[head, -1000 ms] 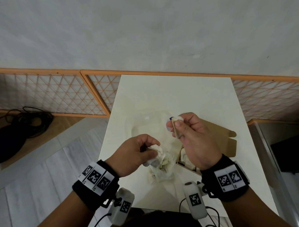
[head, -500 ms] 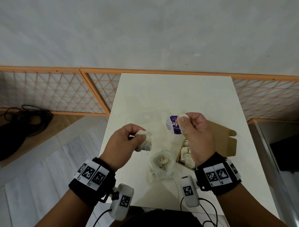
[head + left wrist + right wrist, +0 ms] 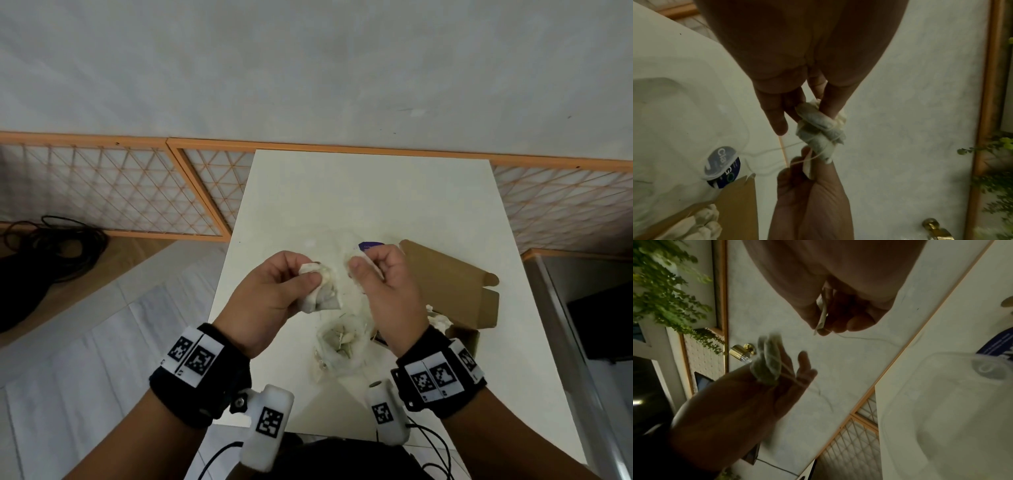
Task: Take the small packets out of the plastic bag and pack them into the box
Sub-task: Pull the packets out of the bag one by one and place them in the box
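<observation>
My left hand (image 3: 310,274) grips a clump of small white packets (image 3: 323,293) wound with thin string, held above the table. In the left wrist view its fingers (image 3: 777,113) pinch the packets (image 3: 820,128) from above. Close beside it, my right hand (image 3: 359,265) pinches a small paper tag (image 3: 807,164) whose string runs to the clump; the right wrist view shows the tag (image 3: 823,316) between thumb and fingers. The clear plastic bag (image 3: 342,339) lies below with more packets inside. The brown cardboard box (image 3: 445,284) stands open at the right and holds several packets (image 3: 438,320).
The white table (image 3: 359,192) stretches away from the hands. A purple round sticker (image 3: 371,246) shows on the clear plastic behind my right hand. Orange lattice panels (image 3: 102,192) line the wall, and black cables (image 3: 51,246) lie on the floor at left.
My left hand has lifted the clump of packets up out of the bag and brought it towards my right hand, which keeps hold of the tag and has shifted slightly left.
</observation>
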The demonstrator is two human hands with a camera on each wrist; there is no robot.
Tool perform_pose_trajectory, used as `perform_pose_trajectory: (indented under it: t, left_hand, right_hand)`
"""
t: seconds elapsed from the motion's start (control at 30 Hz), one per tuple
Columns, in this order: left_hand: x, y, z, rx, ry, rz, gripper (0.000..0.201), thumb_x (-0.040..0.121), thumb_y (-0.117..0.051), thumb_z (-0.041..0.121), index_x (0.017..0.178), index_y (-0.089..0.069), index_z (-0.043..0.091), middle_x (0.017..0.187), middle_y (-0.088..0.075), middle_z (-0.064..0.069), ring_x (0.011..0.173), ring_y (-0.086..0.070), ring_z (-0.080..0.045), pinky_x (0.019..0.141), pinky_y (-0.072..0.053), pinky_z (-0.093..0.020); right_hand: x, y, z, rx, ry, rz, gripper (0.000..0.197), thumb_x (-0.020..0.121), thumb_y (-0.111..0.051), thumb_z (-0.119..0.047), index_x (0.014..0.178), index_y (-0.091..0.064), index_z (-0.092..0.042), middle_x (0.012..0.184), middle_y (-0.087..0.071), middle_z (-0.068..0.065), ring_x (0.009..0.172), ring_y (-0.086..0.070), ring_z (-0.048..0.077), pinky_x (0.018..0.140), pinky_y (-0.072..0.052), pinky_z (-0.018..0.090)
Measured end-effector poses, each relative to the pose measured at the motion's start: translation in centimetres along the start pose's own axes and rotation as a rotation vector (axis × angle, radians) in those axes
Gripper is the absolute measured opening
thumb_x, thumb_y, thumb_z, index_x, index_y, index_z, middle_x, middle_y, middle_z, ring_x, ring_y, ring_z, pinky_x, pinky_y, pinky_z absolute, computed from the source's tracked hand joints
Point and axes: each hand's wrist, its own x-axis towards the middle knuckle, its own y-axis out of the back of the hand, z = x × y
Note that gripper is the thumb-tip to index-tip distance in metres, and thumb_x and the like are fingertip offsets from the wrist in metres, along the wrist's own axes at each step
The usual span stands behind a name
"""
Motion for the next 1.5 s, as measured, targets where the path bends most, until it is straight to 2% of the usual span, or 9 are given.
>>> perform_pose_trajectory:
  t: [0.23, 0.4, 0.63, 0.8, 0.87, 1.0, 1.1, 1.27, 1.5]
  left_hand:
    - [0.8, -0.7, -0.7, 0.074, -0.071, 0.010, 0.008, 0.087, -0.074, 0.012, 0.094, -0.070, 0.014, 0.112, -0.074, -0.012, 0.090, -0.067, -0.026, 0.075, -0.058, -0.032]
    - [0.9, -0.4, -1.3, 0.224, -0.167, 0.110, 0.013, 0.089, -0.077, 0.009, 0.097, -0.070, 0.003, 0.098, -0.075, -0.024, 0.071, -0.058, -0.027, 0.066, -0.051, -0.033]
    - [1.0, -2.5, -2.2, 0.477, -0.190, 0.033, 0.006, 0.086, -0.081, 0.011, 0.085, -0.075, 0.013, 0.085, -0.078, -0.002, 0.078, -0.070, -0.022, 0.078, -0.058, -0.034]
    - [1.8, -5.3, -3.9, 0.526, -0.159, -0.076, 0.012, 0.087, -0.081, 0.010, 0.085, -0.078, 0.021, 0.085, -0.076, -0.005, 0.073, -0.061, -0.017, 0.076, -0.053, -0.034]
    - [2.1, -6.3, -4.5, 0.500, -0.143, -0.125, 0.015, 0.087, -0.080, 0.006, 0.088, -0.078, 0.020, 0.081, -0.074, -0.005, 0.072, -0.058, -0.016, 0.072, -0.051, -0.031]
    - [2.9, -7.3, -5.5, 0.489, -0.125, -0.139, 0.018, 0.089, -0.079, 0.006, 0.099, -0.077, 0.020, 0.079, -0.072, -0.001, 0.072, -0.062, -0.012, 0.070, -0.053, -0.022]
    - [3.7, -6.3, -6.5, 0.606, -0.086, -0.073, 0.013, 0.090, -0.079, 0.014, 0.097, -0.076, 0.025, 0.083, -0.075, -0.008, 0.070, -0.064, -0.013, 0.067, -0.053, -0.021]
    - [4.7, -3.2, -9.3, 0.869, 0.009, -0.056, 0.008, 0.090, -0.079, 0.024, 0.093, -0.073, 0.028, 0.079, -0.073, 0.021, 0.060, -0.062, 0.002, 0.062, -0.045, -0.013]
    - [4.7, -0.5, -11.9, 1.014, 0.119, -0.023, 0.007, 0.091, -0.077, 0.037, 0.093, -0.071, 0.033, 0.098, -0.074, 0.015, 0.072, -0.068, 0.000, 0.069, -0.047, -0.019]
  right_hand:
    - [-0.6, -1.5, -0.3, 0.110, -0.082, -0.183, 0.014, 0.100, -0.065, -0.004, 0.098, -0.070, -0.017, 0.103, -0.079, 0.009, 0.094, -0.075, 0.021, 0.084, -0.061, 0.040]
    - [-1.3, -0.1, -0.4, 0.057, -0.053, -0.291, 0.011, 0.103, -0.063, -0.010, 0.108, -0.072, -0.012, 0.095, -0.077, 0.005, 0.088, -0.070, 0.016, 0.083, -0.058, 0.033]
    - [-2.6, 3.4, 1.6, -0.261, -0.031, -0.304, 0.031, 0.096, -0.075, -0.027, 0.126, -0.066, -0.030, 0.117, -0.073, -0.013, 0.112, -0.067, 0.008, 0.100, -0.055, 0.038]
    - [-3.0, 5.6, 2.3, -0.353, 0.030, -0.237, 0.018, 0.093, -0.067, -0.046, 0.092, -0.072, -0.028, 0.098, -0.064, -0.003, 0.092, -0.064, 0.015, 0.080, -0.057, 0.043]
    - [-3.1, 6.7, 2.6, -0.368, 0.025, -0.183, 0.021, 0.089, -0.066, -0.045, 0.083, -0.071, -0.026, 0.090, -0.061, 0.000, 0.083, -0.061, 0.014, 0.070, -0.052, 0.034]
    - [-3.5, 10.5, 2.1, -0.375, -0.006, -0.079, 0.014, 0.089, -0.078, -0.039, 0.084, -0.077, -0.026, 0.084, -0.060, 0.000, 0.074, -0.058, 0.006, 0.066, -0.041, 0.012]
    - [-3.7, 14.8, 2.0, -0.491, -0.051, 0.021, 0.030, 0.086, -0.075, -0.046, 0.080, -0.075, -0.017, 0.078, -0.062, 0.003, 0.073, -0.058, 0.013, 0.063, -0.040, 0.014]
    - [-4.0, 21.0, 4.6, -0.826, -0.087, 0.037, 0.043, 0.091, -0.067, -0.055, 0.082, -0.070, -0.013, 0.078, -0.056, 0.000, 0.073, -0.056, 0.015, 0.064, -0.044, 0.025]
    - [-2.0, 22.9, 12.1, -0.965, -0.328, -0.072, 0.011, 0.096, -0.069, -0.030, 0.095, -0.060, -0.025, 0.088, -0.066, -0.005, 0.079, -0.061, 0.019, 0.066, -0.044, 0.027]
